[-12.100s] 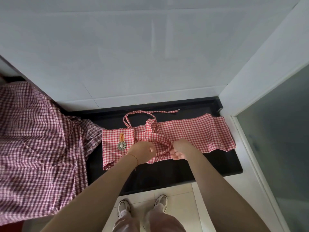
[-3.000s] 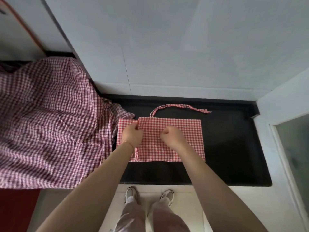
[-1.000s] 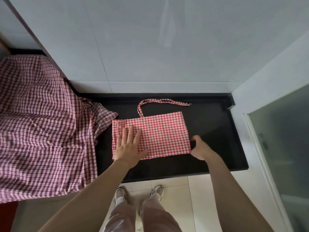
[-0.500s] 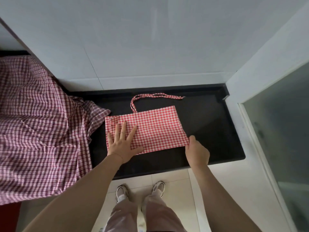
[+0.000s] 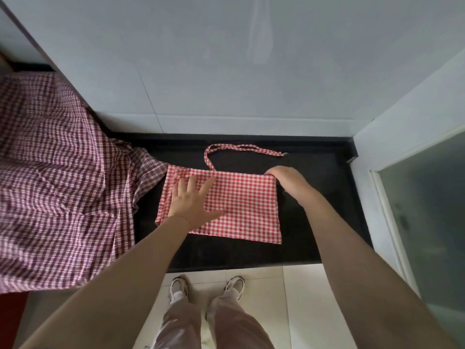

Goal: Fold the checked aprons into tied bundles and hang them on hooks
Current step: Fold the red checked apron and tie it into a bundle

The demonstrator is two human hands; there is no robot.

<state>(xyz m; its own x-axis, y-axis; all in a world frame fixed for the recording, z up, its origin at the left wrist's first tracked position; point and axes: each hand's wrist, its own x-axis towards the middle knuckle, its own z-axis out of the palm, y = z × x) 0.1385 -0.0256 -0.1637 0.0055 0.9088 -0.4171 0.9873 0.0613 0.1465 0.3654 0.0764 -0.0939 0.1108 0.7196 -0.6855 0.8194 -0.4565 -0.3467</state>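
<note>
A red-and-white checked apron (image 5: 246, 205) lies folded into a flat rectangle on the black counter (image 5: 322, 210). Its strap (image 5: 241, 148) loops out from the far edge and trails to the right. My left hand (image 5: 193, 200) presses flat on the apron's left half, fingers spread. My right hand (image 5: 286, 176) is at the far right corner of the fold, fingers curled over the cloth edge; the fingertips are hidden.
A heap of darker checked aprons (image 5: 57, 187) covers the counter's left part and hangs over its front edge. A white tiled wall (image 5: 226, 71) stands behind, a frosted glass door (image 5: 427, 210) at the right. My shoes stand on the tiled floor (image 5: 299, 298).
My right hand moved from the apron's near right corner to its far right corner. My left hand stayed pressed flat on the left half.
</note>
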